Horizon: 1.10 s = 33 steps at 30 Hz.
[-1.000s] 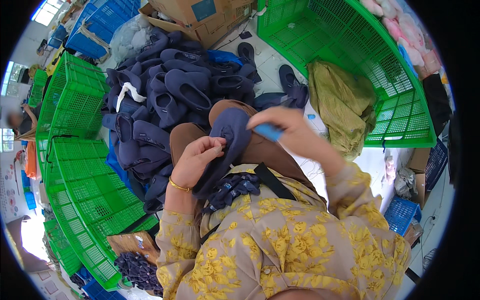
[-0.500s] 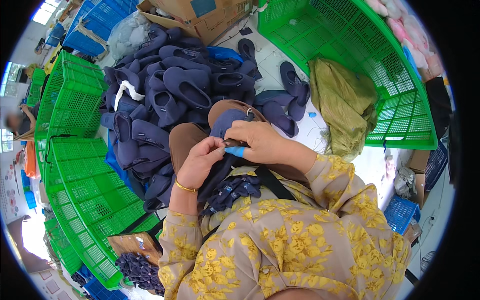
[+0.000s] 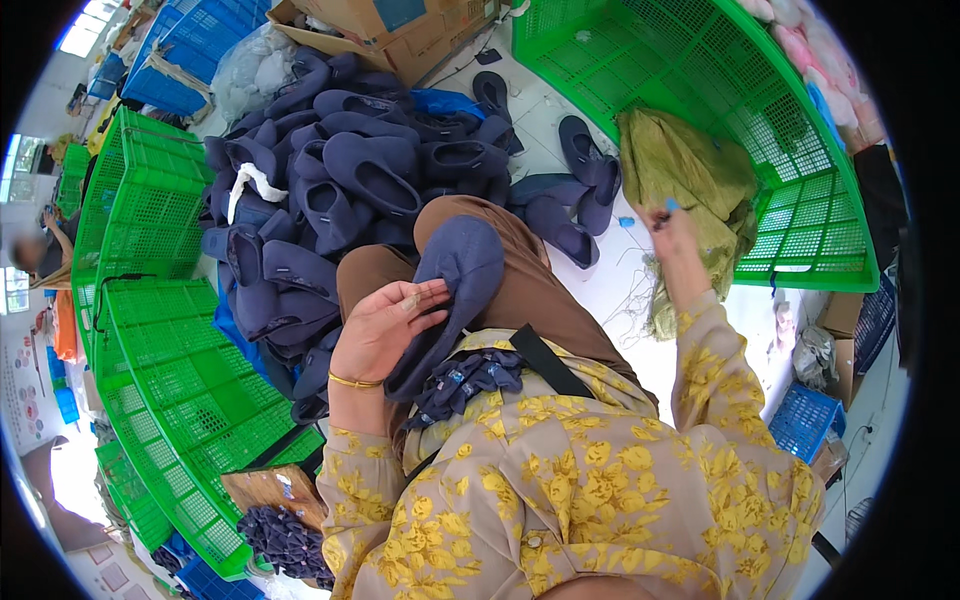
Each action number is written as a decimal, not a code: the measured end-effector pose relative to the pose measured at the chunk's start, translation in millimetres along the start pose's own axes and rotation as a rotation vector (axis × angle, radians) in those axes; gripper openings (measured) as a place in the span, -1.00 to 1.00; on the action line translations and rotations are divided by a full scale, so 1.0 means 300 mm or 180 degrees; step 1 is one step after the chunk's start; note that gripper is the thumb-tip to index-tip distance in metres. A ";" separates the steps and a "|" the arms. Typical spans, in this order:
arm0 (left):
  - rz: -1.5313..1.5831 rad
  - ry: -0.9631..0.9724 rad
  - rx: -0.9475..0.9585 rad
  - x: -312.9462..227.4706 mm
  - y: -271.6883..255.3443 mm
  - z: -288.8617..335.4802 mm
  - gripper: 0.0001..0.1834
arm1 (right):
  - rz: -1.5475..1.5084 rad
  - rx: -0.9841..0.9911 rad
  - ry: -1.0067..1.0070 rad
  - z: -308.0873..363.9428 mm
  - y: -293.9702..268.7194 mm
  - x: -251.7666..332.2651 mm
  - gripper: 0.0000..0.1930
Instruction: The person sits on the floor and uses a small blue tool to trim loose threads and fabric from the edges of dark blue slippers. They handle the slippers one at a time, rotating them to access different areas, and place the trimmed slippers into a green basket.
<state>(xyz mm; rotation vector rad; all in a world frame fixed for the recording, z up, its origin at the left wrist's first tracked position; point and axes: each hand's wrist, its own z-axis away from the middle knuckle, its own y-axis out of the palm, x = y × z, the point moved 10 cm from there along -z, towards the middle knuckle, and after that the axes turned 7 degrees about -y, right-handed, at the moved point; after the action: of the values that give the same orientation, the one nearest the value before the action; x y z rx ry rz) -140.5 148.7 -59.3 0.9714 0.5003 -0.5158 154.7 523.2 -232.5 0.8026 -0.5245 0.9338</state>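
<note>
A dark navy slipper (image 3: pixel 465 262) rests across my brown-trousered knee, its toe end pointing away from me. My left hand (image 3: pixel 375 325) lies against its left side, fingers stretched and apart, the fingertips touching the fabric. A gold-coloured bangle (image 3: pixel 355 381) circles that wrist. Out to the right, my right hand (image 3: pixel 674 240) hangs before an olive-green sack (image 3: pixel 700 180), away from the slipper. Motion smears its fingers; a blue wrap shows on one, and a small dark spot beside them cannot be made out. A bunch of dark navy fabric pieces (image 3: pixel 470 385) sits at my waist.
A large heap of navy slippers (image 3: pixel 340 190) fills the floor ahead and left. More slippers (image 3: pixel 560 235) lie to its right. Green plastic crates (image 3: pixel 165 360) stand at left, another green crate (image 3: pixel 690 60) at far right. Cardboard boxes (image 3: pixel 400 35) stand behind the heap.
My hands were together at the slipper's edge, fingers pinched. The right hand has swung away to the right, towards the sack; the left has loosened its fingers and stayed by the slipper.
</note>
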 end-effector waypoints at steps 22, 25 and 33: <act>-0.2808 0.0803 -0.2399 -0.060 -0.023 -0.064 -0.60 | 0.4592 -0.0086 -0.4813 0.183 -0.024 0.646 -0.78; -0.2416 0.0711 -0.2179 -0.049 -0.023 -0.070 -0.66 | 0.4965 -0.0219 -0.4441 0.128 -0.037 0.653 -0.78; -0.1363 0.0532 -0.1345 -0.015 0.014 -0.038 -0.91 | 0.3229 0.3844 -0.1616 0.812 0.450 -0.170 -0.76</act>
<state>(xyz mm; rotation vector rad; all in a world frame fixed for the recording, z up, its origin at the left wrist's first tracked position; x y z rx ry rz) -143.2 161.3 -59.2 0.5003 0.9372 -0.6795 -1.5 351.5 -70.6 1.9762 -0.8277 2.0724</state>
